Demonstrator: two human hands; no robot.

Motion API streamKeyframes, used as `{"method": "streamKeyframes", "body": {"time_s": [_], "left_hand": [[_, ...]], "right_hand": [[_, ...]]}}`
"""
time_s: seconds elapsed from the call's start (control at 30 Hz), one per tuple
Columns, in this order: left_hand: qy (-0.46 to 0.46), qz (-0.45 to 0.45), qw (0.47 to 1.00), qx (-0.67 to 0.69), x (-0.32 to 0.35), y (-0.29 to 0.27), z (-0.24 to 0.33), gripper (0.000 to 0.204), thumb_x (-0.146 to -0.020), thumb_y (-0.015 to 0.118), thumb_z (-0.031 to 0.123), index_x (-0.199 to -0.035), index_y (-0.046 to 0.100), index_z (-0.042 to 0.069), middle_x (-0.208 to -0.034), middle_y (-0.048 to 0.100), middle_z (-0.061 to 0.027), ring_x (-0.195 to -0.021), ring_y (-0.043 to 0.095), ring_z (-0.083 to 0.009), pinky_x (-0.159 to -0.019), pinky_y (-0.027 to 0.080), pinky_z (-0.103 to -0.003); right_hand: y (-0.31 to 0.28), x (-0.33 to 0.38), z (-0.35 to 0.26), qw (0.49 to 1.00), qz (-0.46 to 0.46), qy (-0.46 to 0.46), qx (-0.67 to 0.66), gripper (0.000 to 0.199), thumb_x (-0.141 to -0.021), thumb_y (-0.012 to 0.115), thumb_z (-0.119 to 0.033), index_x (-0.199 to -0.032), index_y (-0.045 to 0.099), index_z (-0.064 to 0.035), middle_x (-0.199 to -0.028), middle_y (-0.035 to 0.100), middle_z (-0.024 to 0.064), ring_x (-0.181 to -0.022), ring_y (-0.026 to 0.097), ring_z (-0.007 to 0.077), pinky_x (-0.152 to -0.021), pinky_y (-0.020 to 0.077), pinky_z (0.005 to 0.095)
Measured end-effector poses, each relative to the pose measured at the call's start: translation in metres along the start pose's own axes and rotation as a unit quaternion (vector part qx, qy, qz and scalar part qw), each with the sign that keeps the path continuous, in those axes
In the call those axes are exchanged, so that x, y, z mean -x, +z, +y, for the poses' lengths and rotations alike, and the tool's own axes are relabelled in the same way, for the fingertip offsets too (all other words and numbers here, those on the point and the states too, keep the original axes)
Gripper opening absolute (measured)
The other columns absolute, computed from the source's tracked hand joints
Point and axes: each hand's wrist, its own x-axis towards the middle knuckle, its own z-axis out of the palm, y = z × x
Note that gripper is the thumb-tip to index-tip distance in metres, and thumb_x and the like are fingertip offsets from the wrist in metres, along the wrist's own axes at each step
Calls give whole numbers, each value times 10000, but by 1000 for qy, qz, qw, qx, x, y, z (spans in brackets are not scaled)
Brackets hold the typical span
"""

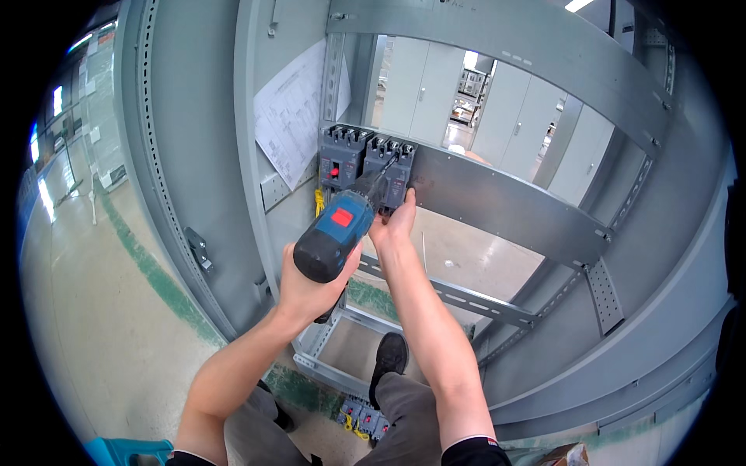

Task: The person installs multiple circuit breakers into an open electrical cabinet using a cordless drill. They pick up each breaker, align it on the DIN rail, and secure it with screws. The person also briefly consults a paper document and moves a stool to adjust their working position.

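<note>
Gripping a blue-and-black power drill (339, 223), the left hand (305, 283) points its bit at the top of a gray circuit breaker (398, 189) just ahead, while the right hand (397, 221) grasps the breaker's lower right corner.

Bright, mostly even indoor light, with strong fisheye bending well out from the drill (336, 231).
The drill is rendered fairly sharply, its black end left darker than its blue body. Far left of it, windows (57, 99) are burnt out to white, and glare is thrown on the floor (48, 203); a ceiling lamp (579, 5) is overexposed, high to its right. A soft sheen is caught by the metal plate (497, 203) to its right. Cabinet edges are curved, blue fringing is shown at far left, distant detail is softened, and the corners are blacked out.
</note>
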Motion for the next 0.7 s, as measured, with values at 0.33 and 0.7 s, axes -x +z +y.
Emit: {"method": "streamKeyframes", "body": {"time_s": [0.33, 0.7], "left_hand": [[-39, -3, 999, 35, -8, -5, 12, 166, -830, 713, 91, -945, 675, -23, -803, 682, -32, -730, 600, -71, -663, 491, -263], [-36, -20, 999, -14, -13, -10, 18, 165, -813, 718, 115, -886, 666, -22, -722, 668, -33, -673, 585, -63, -619, 489, -271]], "right_hand": [[6, 4, -2, 1000, 29, -2, -6, 523, -1007, 321, -531, -1280, 522, -134, -1296, 550, 82, -1174, 520, 265, -1043, 348, 535], [12, 7, -2, 998, 52, -8, -17, 516, -1004, 333, -522, -1305, 509, -143, -1331, 532, 73, -1196, 505, 270, -1049, 340, 536]]}}
